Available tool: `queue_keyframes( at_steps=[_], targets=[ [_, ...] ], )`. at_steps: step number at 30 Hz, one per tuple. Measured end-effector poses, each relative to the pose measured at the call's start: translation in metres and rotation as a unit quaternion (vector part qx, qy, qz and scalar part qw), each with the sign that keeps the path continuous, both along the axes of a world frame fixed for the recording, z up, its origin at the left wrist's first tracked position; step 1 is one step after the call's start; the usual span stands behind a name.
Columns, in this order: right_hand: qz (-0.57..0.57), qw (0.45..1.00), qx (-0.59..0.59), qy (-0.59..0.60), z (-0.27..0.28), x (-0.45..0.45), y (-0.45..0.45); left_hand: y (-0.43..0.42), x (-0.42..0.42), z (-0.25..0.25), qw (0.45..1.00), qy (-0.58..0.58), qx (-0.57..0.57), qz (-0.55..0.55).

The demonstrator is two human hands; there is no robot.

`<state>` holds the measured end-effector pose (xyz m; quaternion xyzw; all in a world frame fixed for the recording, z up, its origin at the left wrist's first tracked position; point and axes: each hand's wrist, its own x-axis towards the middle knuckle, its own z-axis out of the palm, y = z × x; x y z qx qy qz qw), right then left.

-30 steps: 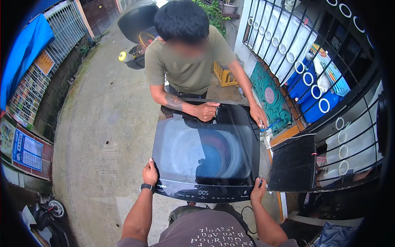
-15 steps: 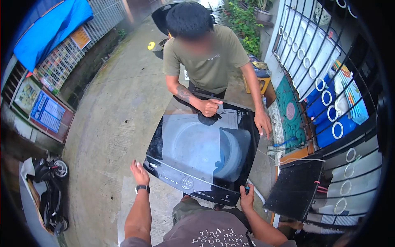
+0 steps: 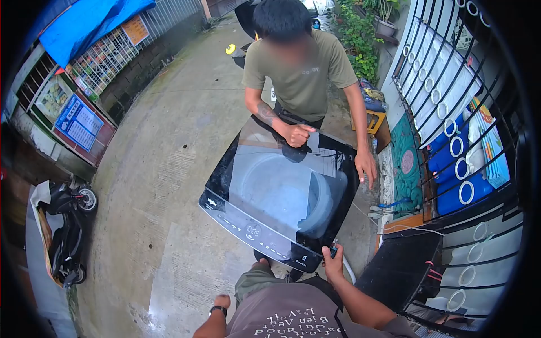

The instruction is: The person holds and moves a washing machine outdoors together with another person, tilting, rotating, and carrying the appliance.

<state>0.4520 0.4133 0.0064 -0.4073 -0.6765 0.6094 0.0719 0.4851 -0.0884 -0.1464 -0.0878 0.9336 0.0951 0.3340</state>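
A black top-loading washing machine (image 3: 270, 186) stands before me, its glass lid down and its lit panel (image 3: 253, 231) reading 0:05. At the machine's near right corner, my right hand (image 3: 332, 262) has its fingers closed round a small teal-and-dark object (image 3: 334, 249) whose kind I cannot make out. My left hand (image 3: 222, 302), below a black wristwatch (image 3: 218, 309), hangs low beside my shorts, apart from the machine. Its fingers are too foreshortened to read. Across the machine, another person (image 3: 304, 73) leans with one fist on the lid and the other hand at the far right edge.
Concrete paving (image 3: 163, 169) runs along the left, with a parked black scooter (image 3: 70, 236) beyond. To the right stand a barred window (image 3: 428, 73), blue containers (image 3: 451, 152) and a dark panel (image 3: 394, 270). A pale hose (image 3: 349, 270) lies by the machine's right side.
My left hand has left the machine's near left corner and dropped down beside my body. My right hand stays at the right corner. The camera view has shifted and turned slightly.
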Motion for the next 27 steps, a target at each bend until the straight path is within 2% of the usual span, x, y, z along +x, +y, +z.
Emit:
queue_keyframes(
  at_steps=[1,2,3,4,5,7,8,10,12,13,14,17,19,21,23,27],
  targets=[
    [-0.004,0.999,-0.044,-0.002,0.013,-0.003,-0.003,-0.020,-0.020,-0.024,0.994,0.059,-0.028,-0.085],
    [-0.003,0.999,-0.047,-0.001,0.014,-0.003,-0.005,-0.020,-0.048,-0.030,0.961,0.070,0.119,0.239],
    [-0.010,0.999,-0.047,0.003,0.014,-0.003,-0.006,-0.010,-0.080,-0.012,0.888,0.057,0.248,0.382],
    [-0.016,0.999,-0.046,0.007,0.013,-0.003,-0.005,0.009,-0.113,0.011,0.841,0.082,0.309,0.436],
    [-0.016,0.999,-0.046,0.008,0.013,-0.003,-0.005,0.019,-0.146,0.024,0.817,0.090,0.371,0.432],
    [-0.025,0.998,-0.057,0.006,0.011,-0.003,-0.006,0.061,-0.210,0.081,0.785,0.149,0.422,0.428],
    [-0.025,0.998,-0.056,0.006,0.009,-0.003,-0.007,0.068,-0.241,0.089,0.774,0.157,0.452,0.415],
    [-0.036,0.997,-0.064,0.009,0.004,-0.002,-0.009,0.092,-0.298,0.109,0.741,0.213,0.468,0.432],
    [-0.042,0.997,-0.068,0.006,0.001,0.000,-0.009,0.112,-0.342,0.134,0.716,0.214,0.492,0.446],
    [-0.040,0.997,-0.069,0.005,0.004,0.001,-0.010,0.125,-0.358,0.146,0.689,0.225,0.486,0.488],
    [-0.038,0.997,-0.069,0.006,0.007,-0.001,-0.010,0.118,-0.378,0.122,0.692,0.242,0.464,0.497],
    [-0.053,0.996,-0.066,0.022,-0.006,0.000,-0.011,0.126,-0.404,0.112,0.693,0.276,0.399,0.533],
    [-0.056,0.995,-0.083,0.019,0.001,0.000,-0.012,0.142,-0.404,0.128,0.693,0.289,0.352,0.558],
    [-0.049,0.993,-0.102,0.013,0.015,-0.002,-0.014,0.145,-0.404,0.133,0.716,0.313,0.292,0.551],
    [-0.049,0.997,-0.061,0.015,0.030,-0.009,-0.019,0.139,-0.408,0.122,0.724,0.299,0.265,0.562],
    [-0.037,0.997,-0.061,0.011,0.018,-0.004,-0.015,0.143,-0.406,0.126,0.720,0.309,0.280,0.554]
  ],
)
